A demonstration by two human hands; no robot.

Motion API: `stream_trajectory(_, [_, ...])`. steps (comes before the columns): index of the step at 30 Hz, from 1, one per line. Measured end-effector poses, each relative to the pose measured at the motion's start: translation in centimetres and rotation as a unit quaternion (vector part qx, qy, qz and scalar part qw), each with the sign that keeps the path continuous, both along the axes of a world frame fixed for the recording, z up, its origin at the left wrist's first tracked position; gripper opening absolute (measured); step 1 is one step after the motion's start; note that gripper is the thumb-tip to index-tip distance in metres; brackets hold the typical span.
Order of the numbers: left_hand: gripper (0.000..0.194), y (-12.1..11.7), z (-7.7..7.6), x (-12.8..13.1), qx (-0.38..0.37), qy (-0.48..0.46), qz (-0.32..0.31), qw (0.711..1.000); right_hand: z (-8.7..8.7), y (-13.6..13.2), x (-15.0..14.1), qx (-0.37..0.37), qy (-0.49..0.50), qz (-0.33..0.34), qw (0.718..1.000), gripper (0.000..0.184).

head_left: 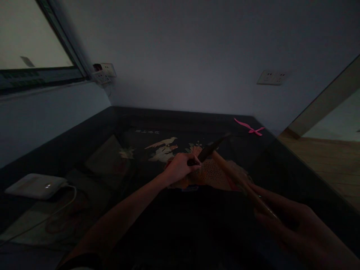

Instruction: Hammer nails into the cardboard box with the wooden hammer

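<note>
My left hand (180,167) is closed, thumb and fingers pinching the near end of a dark, narrow, blade-like piece (209,149). That piece slants up and to the right and tapers to a point. In my right hand (292,221), at the lower right, is a light brown wooden stick (232,172). Its far end meets or overlaps the dark piece's lower edge; I cannot tell if they touch. Beneath both lies a crumpled, orange-and-red printed packet or sheet (213,173) with a speckled pattern. Dim light hides finer detail.
The dark glossy tabletop (146,120) carries a bird-and-flower print (163,150). A pink ribbon bow (254,131) lies at the back right. On the left sits a white power bank (38,185) with a cable (73,197). Wall sockets (271,77) are behind.
</note>
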State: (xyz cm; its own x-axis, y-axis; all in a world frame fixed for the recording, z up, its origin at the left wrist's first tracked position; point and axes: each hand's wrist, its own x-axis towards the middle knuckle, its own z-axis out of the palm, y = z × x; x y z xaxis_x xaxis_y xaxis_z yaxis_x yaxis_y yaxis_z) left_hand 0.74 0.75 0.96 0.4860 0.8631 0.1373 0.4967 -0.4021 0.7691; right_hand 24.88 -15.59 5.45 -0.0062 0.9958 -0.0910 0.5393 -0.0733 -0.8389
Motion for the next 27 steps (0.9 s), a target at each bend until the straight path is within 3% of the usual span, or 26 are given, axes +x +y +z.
stream_trajectory(5, [0.019,0.35,-0.56,-0.09,0.013,0.001,-0.017,1.0,0.1,0.38,-0.4,-0.037,-0.014,0.002,0.999,0.054])
stream_trajectory(11, [0.01,0.1,-0.03,0.01,-0.001,-0.016,-0.02,1.0,-0.42,-0.21,0.0,-0.018,0.003,-0.046,0.999,0.057])
stream_trajectory(17, [0.015,0.21,-0.18,-0.11,0.014,0.012,-0.01,1.0,-0.77,0.19,-0.08,-0.048,-0.006,0.011,0.999,0.052])
stream_trajectory(21, [0.012,0.28,-0.38,0.0,-0.009,-0.017,-0.023,1.0,-0.59,0.05,0.14,-0.014,0.005,-0.006,1.0,0.055])
stream_trajectory(27, [0.014,0.21,-0.19,-0.06,0.012,0.006,-0.014,1.0,-0.42,0.22,-0.18,-0.038,0.001,-0.002,0.999,0.053])
